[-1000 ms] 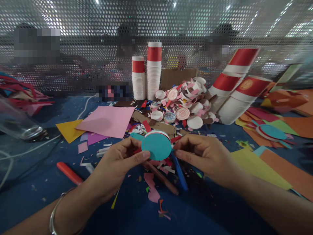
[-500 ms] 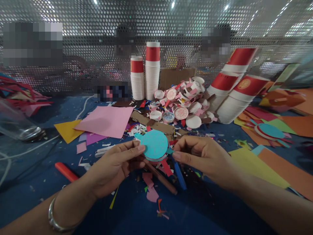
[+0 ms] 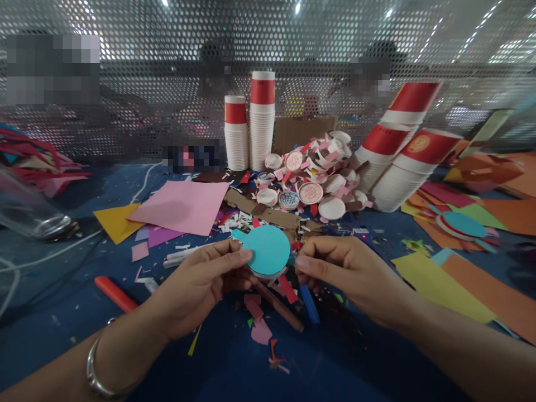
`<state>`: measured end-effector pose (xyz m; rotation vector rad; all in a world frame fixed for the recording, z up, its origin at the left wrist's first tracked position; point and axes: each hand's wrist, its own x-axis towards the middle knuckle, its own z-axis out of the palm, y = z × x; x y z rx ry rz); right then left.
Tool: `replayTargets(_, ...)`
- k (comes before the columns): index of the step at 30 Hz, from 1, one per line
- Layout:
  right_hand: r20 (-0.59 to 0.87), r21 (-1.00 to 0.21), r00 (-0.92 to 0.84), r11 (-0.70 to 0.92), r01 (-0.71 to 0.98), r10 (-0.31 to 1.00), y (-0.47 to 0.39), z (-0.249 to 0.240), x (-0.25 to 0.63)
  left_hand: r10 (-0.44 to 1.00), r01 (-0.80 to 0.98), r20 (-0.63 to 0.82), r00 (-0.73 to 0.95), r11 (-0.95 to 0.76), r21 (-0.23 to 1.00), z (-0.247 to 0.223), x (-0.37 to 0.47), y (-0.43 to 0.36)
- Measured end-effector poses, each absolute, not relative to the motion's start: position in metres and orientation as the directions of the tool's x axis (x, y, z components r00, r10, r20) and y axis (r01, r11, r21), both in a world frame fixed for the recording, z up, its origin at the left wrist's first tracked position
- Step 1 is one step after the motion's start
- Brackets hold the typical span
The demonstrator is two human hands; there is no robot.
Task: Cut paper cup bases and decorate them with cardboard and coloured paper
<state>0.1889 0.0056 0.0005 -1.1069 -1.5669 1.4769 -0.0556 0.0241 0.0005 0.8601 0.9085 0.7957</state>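
Note:
A round turquoise paper turtle [image 3: 268, 251] with a faint grid of lines on its top is held up above the blue table. My left hand [image 3: 211, 273] pinches its left edge, thumb on top and fingers underneath. A small tab sticks out at its upper left. At the opposite side, my right hand [image 3: 335, 268] has thumb and forefinger pressed together on a small turquoise tab, mostly hidden by the fingertips. Beneath the hands lie a brown marker [image 3: 278, 306], a blue marker [image 3: 309, 304] and pink paper scraps [image 3: 260, 329].
Paper cup stacks stand at the back [image 3: 262, 128] and lean at the right [image 3: 397, 173]. Between them is a pile of cut cup bottoms [image 3: 310, 192]. Pink sheets [image 3: 184, 206], a red marker [image 3: 115, 295], orange sheets [image 3: 498, 290] and another turquoise turtle [image 3: 464, 224] lie around.
The right fingertips have closed further over the small tab, so less of it shows. The paper turtle has shifted very slightly right and down in the left hand.

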Motion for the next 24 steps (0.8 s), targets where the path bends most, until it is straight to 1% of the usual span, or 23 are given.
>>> replayTargets(5,-0.034,-0.994,-0.372,0.009,0.111,0.927,0.005,0.001,0.190,0.874,-0.198,-0.279,0.397,0.379,0.904,-0.002,-0.053,0.020)
replayTargets(13,0.005,-0.980,-0.399,0.084,0.179,0.917,0.005,0.002,0.187,0.943,-0.288,-0.184,0.276,0.264,0.921,0.003,-0.046,0.014)
replayTargets(18,0.003,-0.977,-0.399,0.089,0.196,0.917,0.006,0.003,0.186,0.957,-0.247,-0.152,0.246,0.214,0.945,0.007,-0.047,0.012)
replayTargets(21,0.010,-0.975,-0.394,0.097,0.200,0.919,0.007,0.001,0.186,0.961,-0.175,-0.092,0.259,0.140,0.975,0.005,-0.050,0.010)
replayTargets(24,-0.001,-0.974,-0.398,0.089,0.206,0.917,0.007,-0.001,0.186,0.954,-0.107,-0.074,0.291,0.110,0.988,0.003,-0.052,0.009)
